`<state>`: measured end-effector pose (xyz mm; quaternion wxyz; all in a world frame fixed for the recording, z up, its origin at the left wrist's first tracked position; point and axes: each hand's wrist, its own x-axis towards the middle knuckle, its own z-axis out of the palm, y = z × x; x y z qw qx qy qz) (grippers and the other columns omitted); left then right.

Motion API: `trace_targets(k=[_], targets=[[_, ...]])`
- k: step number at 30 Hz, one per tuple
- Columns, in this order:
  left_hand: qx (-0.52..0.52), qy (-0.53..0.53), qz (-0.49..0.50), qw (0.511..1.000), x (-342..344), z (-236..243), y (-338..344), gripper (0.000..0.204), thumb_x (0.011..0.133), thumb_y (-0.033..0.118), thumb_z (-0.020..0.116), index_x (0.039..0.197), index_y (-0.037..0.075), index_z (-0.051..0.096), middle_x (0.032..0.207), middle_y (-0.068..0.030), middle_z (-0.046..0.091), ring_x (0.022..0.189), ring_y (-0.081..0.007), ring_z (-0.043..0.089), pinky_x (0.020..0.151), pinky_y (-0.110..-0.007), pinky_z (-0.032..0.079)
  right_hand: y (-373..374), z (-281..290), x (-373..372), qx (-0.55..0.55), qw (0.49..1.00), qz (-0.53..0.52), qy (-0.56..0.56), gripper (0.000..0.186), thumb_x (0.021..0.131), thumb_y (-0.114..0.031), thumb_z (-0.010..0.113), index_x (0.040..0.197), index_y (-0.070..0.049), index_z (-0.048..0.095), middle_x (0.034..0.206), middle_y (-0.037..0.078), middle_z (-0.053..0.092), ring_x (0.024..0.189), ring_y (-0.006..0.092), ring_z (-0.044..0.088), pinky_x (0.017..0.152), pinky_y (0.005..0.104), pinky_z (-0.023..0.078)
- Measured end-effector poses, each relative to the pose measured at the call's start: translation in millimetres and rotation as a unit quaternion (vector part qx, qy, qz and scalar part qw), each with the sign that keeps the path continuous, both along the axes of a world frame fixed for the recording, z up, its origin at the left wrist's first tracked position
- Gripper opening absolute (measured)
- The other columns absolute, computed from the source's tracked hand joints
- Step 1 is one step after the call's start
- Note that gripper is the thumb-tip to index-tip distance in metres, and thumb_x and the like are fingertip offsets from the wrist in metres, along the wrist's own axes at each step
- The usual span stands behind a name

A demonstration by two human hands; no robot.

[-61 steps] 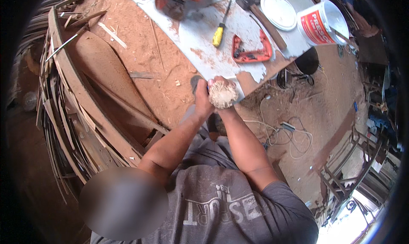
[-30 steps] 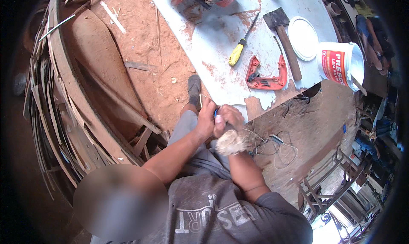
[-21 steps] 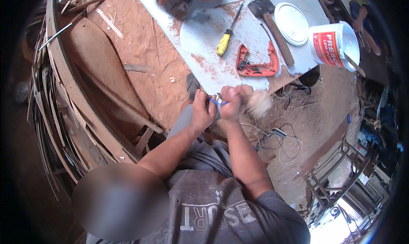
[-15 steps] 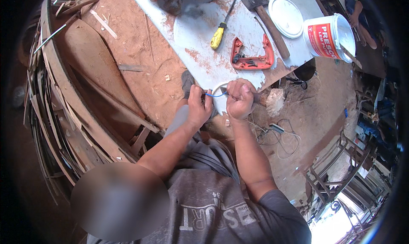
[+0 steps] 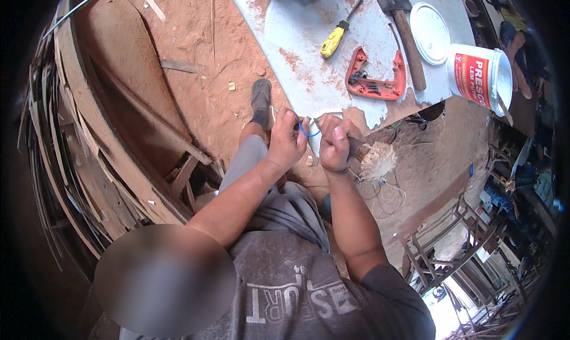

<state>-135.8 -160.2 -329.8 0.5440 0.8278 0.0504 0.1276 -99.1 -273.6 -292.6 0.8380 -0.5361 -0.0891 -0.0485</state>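
Observation:
A short blue wire [image 5: 309, 135] bends in a small loop between my two hands. My left hand [image 5: 288, 140] is closed, pinching one end of it. My right hand [image 5: 336, 143] is wrapped round a chisel with a battered, splayed wooden handle end [image 5: 377, 160]. Its metal tip pokes out towards the wire; whether the right fingers also grip the wire is hidden. Beyond the hands, on the pale tabletop [image 5: 303, 40], lies an open red tool-handle shell [image 5: 386, 92] with small dark screws in it. A yellow-handled screwdriver [image 5: 333, 41] lies farther back.
A hammer-headed axe [image 5: 409, 49] with a wooden handle lies by a round white lid [image 5: 430, 33]. At the table's right edge stands a white tub [image 5: 500, 73] with a red label. A wooden boat-like frame and strips [image 5: 89, 138] line the left. Cables [image 5: 389, 197] lie on the dirt floor.
The view has shifted, so the table and its tools sit farther right. My hands have come a little closer together, and the blue wire now bows down into a tighter loop.

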Motion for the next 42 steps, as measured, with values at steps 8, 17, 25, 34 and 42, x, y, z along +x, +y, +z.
trace_targets(k=[8, 17, 25, 34, 42], targets=[[-0.008, 0.026, -0.008, 1.0, 2, 4, 1, 0.016, 0.09, 0.0, 0.067, 0.088, -0.001, 0.051, 0.083, -0.0193, 0.048, 0.071, -0.0372, 0.05, 0.062, -0.045, 0.043, 6, 10, -3, -0.081, 0.996, -0.017, -0.041, 0.03, 0.096, -0.015, 0.054, 0.071, -0.008, 0.038, 0.056, 0.001, 0.035, 0.052, 0.0132, 0.029, 0.054, 0.0334, 0.027], [-0.004, 0.041, -0.009, 0.999, 4, 1, 0, 0.019, 0.09, 0.0, 0.067, 0.086, -0.001, 0.049, 0.082, -0.0178, 0.047, 0.069, -0.0342, 0.049, 0.06, -0.044, 0.042, 3, 17, 4, -0.09, 0.996, 0.001, -0.029, 0.028, 0.096, -0.017, 0.053, 0.073, -0.007, 0.04, 0.056, 0.002, 0.035, 0.051, 0.0147, 0.032, 0.053, 0.0344, 0.03], [0.018, 0.037, -0.022, 0.999, 7, 2, 4, 0.02, 0.089, -0.002, 0.068, 0.087, 0.0, 0.048, 0.08, -0.0168, 0.046, 0.068, -0.0342, 0.046, 0.059, -0.044, 0.04, 8, 6, 5, -0.193, 0.97, 0.001, -0.145, 0.025, 0.092, -0.012, 0.056, 0.072, -0.006, 0.042, 0.056, 0.003, 0.042, 0.049, 0.0183, 0.041, 0.051, 0.0353, 0.037], [-0.053, 0.077, -0.079, 0.992, 6, -2, 14, 0.019, 0.087, 0.001, 0.067, 0.092, 0.002, 0.049, 0.082, -0.016, 0.046, 0.075, -0.0354, 0.048, 0.066, -0.045, 0.042, 15, -5, 5, -0.254, 0.944, -0.013, -0.212, 0.023, 0.085, -0.011, 0.06, 0.069, -0.005, 0.045, 0.058, 0.005, 0.048, 0.052, 0.0231, 0.054, 0.057, 0.0374, 0.049], [-0.077, 0.075, 0.0, 0.994, -2, -1, 3, 0.015, 0.096, 0.013, 0.06, 0.094, 0.0, 0.053, 0.086, -0.0163, 0.052, 0.076, -0.033, 0.054, 0.069, -0.042, 0.046, 20, -27, -2, -0.167, 0.976, -0.139, -0.03, 0.027, 0.091, -0.017, 0.062, 0.071, -0.008, 0.045, 0.059, 0.005, 0.044, 0.051, 0.0222, 0.043, 0.05, 0.0381, 0.036]])
